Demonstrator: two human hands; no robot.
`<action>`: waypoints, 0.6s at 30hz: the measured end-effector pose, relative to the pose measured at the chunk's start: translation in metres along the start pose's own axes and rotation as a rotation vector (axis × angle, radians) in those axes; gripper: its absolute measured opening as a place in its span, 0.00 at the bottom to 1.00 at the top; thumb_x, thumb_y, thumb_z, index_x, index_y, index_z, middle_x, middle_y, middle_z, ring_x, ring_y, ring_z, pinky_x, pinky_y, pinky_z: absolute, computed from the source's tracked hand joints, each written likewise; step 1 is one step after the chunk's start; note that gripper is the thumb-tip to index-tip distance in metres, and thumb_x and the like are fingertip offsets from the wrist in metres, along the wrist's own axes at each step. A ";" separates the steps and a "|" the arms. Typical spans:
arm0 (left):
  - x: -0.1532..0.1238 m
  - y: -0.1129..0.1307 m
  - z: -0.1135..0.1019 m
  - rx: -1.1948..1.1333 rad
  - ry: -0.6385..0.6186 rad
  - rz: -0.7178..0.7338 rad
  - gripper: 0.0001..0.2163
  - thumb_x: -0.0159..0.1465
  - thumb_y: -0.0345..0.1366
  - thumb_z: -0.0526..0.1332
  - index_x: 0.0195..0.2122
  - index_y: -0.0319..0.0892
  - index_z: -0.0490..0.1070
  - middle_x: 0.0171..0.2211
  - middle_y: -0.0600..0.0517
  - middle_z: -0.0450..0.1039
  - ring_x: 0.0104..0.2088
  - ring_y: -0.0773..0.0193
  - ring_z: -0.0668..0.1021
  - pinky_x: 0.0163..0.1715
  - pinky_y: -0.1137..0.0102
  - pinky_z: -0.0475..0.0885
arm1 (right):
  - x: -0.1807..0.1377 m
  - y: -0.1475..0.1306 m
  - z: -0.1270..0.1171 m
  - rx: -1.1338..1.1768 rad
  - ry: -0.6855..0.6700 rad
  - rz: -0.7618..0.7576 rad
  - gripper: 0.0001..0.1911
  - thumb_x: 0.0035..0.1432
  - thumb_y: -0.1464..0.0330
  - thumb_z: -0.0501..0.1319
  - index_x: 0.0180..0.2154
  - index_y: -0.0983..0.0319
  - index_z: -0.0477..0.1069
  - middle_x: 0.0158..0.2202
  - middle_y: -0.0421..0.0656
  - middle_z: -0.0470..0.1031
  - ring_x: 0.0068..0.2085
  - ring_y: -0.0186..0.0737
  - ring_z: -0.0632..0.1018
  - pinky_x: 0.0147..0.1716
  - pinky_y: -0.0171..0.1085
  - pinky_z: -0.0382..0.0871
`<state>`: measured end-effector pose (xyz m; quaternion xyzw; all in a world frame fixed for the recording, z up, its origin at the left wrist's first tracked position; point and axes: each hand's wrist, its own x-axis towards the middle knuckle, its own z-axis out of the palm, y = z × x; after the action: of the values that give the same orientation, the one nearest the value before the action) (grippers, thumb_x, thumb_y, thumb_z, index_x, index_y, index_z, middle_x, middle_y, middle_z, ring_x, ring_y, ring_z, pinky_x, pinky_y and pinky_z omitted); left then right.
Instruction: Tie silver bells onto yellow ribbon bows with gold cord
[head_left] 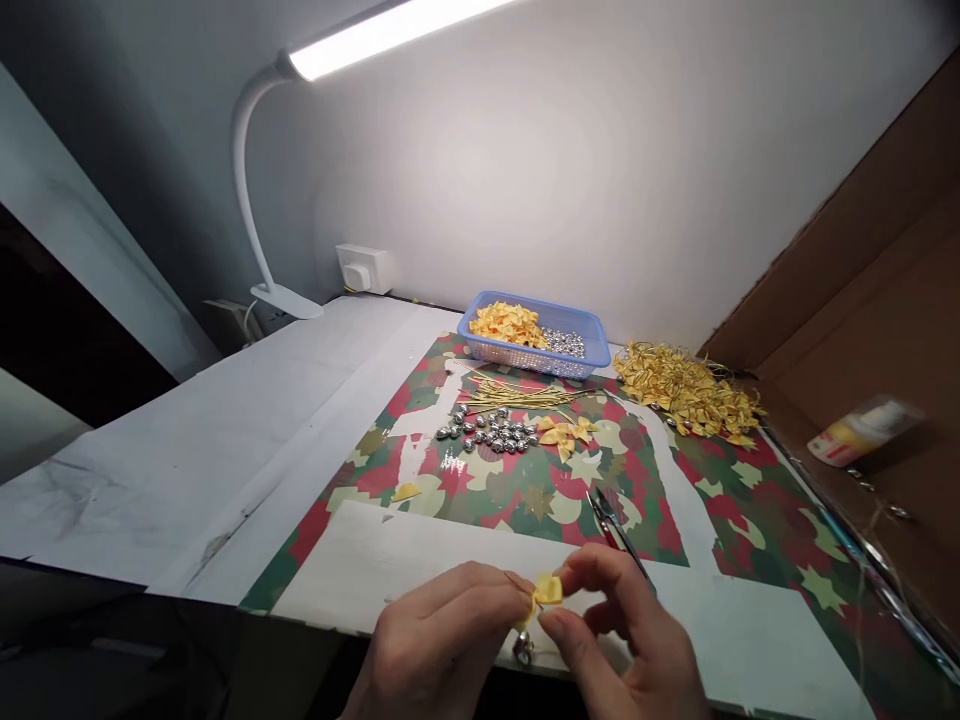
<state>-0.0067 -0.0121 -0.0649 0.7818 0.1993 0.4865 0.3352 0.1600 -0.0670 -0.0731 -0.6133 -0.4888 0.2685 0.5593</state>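
Near the table's front edge, my left hand [454, 630] pinches a small yellow ribbon bow [549, 588] together with what looks like a thin tie. Thumb and forefinger of my right hand [626, 630] close around the bow's right side, touching it or the tie. A silver jingle bell [523, 648] hangs just below the bow, between my hands. Behind my right hand lie thread snips [611, 520] with a dark blade. Farther back are a cluster of loose silver bells [495, 432], a few yellow bows [566, 436] and a bundle of gold ties [517, 394].
A blue basket [600, 345] at the wall holds yellow bows and silver beads or bells. Right of it sits a pile of finished-looking yellow bows with ties [686, 390]. A lit lamp [244, 170] stands back left. A bottle [862, 430] is by the brown cardboard wall [847, 290].
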 end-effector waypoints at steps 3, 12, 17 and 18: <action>0.004 -0.006 -0.001 0.077 -0.011 0.031 0.17 0.63 0.13 0.58 0.45 0.41 0.73 0.38 0.46 0.81 0.36 0.62 0.84 0.38 0.72 0.80 | 0.021 -0.010 -0.021 -0.133 -0.156 -0.145 0.07 0.66 0.63 0.60 0.35 0.54 0.76 0.40 0.38 0.76 0.30 0.33 0.74 0.27 0.31 0.65; 0.009 -0.011 0.005 0.215 -0.119 0.116 0.10 0.69 0.22 0.57 0.42 0.42 0.74 0.32 0.48 0.81 0.31 0.62 0.80 0.34 0.71 0.75 | 0.054 -0.032 -0.029 -0.381 -0.648 -0.347 0.06 0.65 0.75 0.54 0.36 0.59 0.67 0.35 0.39 0.72 0.34 0.34 0.73 0.33 0.31 0.63; 0.010 -0.013 -0.001 0.147 -0.192 0.014 0.12 0.68 0.23 0.55 0.38 0.42 0.76 0.32 0.47 0.82 0.32 0.60 0.79 0.35 0.69 0.73 | 0.057 -0.037 -0.025 -0.416 -0.701 -0.389 0.07 0.62 0.75 0.53 0.32 0.61 0.65 0.31 0.39 0.69 0.30 0.34 0.69 0.29 0.32 0.58; 0.011 -0.012 -0.001 0.111 -0.199 -0.027 0.13 0.68 0.22 0.54 0.36 0.42 0.77 0.31 0.46 0.82 0.31 0.60 0.79 0.34 0.69 0.72 | 0.057 -0.038 -0.023 -0.390 -0.697 -0.407 0.07 0.61 0.75 0.53 0.31 0.61 0.65 0.30 0.39 0.68 0.30 0.34 0.68 0.28 0.32 0.56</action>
<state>-0.0022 0.0032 -0.0664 0.8409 0.2021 0.3902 0.3159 0.1906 -0.0293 -0.0193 -0.4715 -0.8004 0.2462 0.2765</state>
